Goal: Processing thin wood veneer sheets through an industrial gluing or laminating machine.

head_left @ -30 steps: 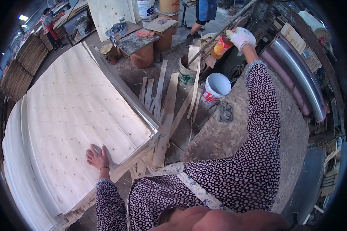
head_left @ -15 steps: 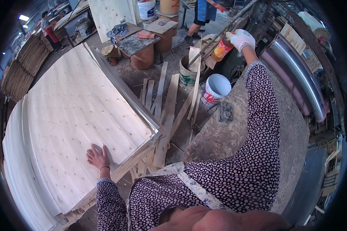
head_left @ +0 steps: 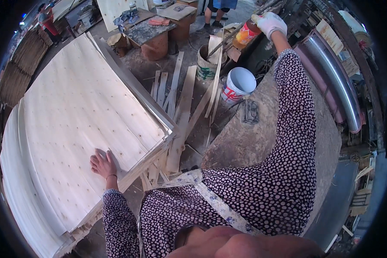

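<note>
My bare left hand [head_left: 103, 164] lies with its fingers spread on the top sheet of a tall stack of pale wood veneer [head_left: 79, 116]. Far out at the upper right, my right hand [head_left: 271, 24] wears a white glove and is closed round the upper end of a bottle [head_left: 246, 34]. That bottle has an orange, yellow and red label and is tilted. Below it stands a white bucket [head_left: 241, 81] with red marks, its inside facing up. A second, dirtier bucket [head_left: 206, 64] with green marks is beside it, with wood strips standing in or against it.
Long veneer offcuts [head_left: 184, 116] lie on the floor between the stack and a worn brown board [head_left: 241, 142]. At right runs a shiny metal roller [head_left: 331, 71]. A low table [head_left: 148, 32] with cloths stands farther off. Two other people are in the background.
The whole view has shifted slightly, so the stack and buckets sit higher. My right hand still holds the bottle, and my left hand stays on the veneer. A background person in blue has changed stance.
</note>
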